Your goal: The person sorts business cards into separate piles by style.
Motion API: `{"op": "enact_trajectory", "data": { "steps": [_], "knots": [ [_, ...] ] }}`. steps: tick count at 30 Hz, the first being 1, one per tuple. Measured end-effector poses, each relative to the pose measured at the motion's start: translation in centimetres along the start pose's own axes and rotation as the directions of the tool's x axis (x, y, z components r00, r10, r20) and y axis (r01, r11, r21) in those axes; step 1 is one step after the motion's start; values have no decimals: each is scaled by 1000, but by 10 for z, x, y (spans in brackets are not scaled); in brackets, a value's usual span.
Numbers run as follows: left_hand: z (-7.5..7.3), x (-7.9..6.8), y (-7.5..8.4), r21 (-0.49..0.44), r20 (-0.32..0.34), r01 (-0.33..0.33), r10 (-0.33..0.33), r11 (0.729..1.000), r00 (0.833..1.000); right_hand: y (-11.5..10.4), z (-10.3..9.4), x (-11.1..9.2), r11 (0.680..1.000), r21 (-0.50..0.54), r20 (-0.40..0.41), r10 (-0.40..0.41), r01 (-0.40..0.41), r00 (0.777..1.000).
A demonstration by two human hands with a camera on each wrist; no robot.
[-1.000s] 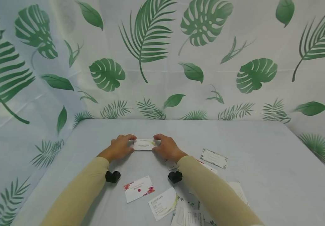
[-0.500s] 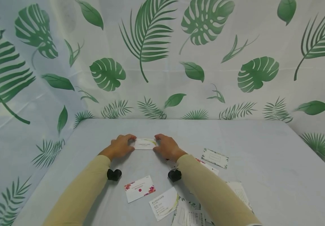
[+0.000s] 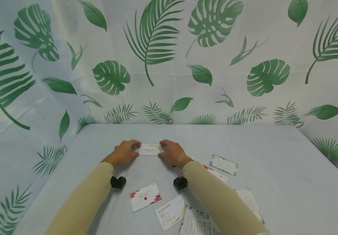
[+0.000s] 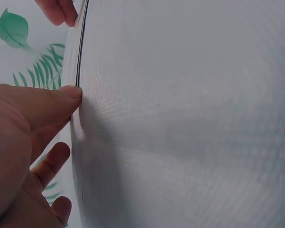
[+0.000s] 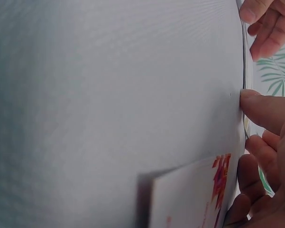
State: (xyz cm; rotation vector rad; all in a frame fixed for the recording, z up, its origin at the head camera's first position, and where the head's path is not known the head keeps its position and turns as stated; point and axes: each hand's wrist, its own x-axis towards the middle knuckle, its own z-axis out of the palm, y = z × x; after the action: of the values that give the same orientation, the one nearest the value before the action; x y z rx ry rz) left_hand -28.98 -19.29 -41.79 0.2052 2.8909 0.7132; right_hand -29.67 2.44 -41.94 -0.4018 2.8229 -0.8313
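A white business card point(image 3: 150, 149) with a yellow-green curve at its right end lies flat on the pale table in the head view. My left hand point(image 3: 123, 152) holds its left end, thumb at the near corner and index finger at the far one. At the right end, my right hand point(image 3: 174, 153) grips it the same way. Both wrist views show the card nearly edge-on as a thin line, with the left thumb point(image 4: 68, 92) and the right thumb point(image 5: 251, 97) against its near edge. Whether one card or a thin stack is held, I cannot tell.
Nearer me lie a red-flowered card point(image 3: 145, 197) and a white card with a yellow-green curve point(image 3: 170, 212). Several leaf-bordered cards overlap beside my right sleeve point(image 3: 221, 199), which partly hides them. Another leaf-bordered card point(image 3: 223, 164) lies to the right. A leaf-print curtain point(image 3: 169, 75) stands behind the table.
Both hands keep their hold on the business card, which shifts only very slightly. The other cards stay put; the head view moves a little.
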Motion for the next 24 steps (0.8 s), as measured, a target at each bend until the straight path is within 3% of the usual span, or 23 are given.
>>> {"op": "enact_trajectory", "data": {
  "steps": [7, 14, 24],
  "knots": [
    [-3, -4, -2, -53, -21, 13, -15, 998, 1000, -1, 0, 1, 999, -29, 14, -14, 14, 1000],
    [-4, -11, 6, -109, -20, 46, -48, 993, 999, 3, -16, -12, 999, 53, 39, -13, 11, 999],
    [3, -34, 41, -46, -29, -116, 115, 992, 993, 14, -46, -54, 989, 129, 31, -78, 73, 996]
  ]
}}
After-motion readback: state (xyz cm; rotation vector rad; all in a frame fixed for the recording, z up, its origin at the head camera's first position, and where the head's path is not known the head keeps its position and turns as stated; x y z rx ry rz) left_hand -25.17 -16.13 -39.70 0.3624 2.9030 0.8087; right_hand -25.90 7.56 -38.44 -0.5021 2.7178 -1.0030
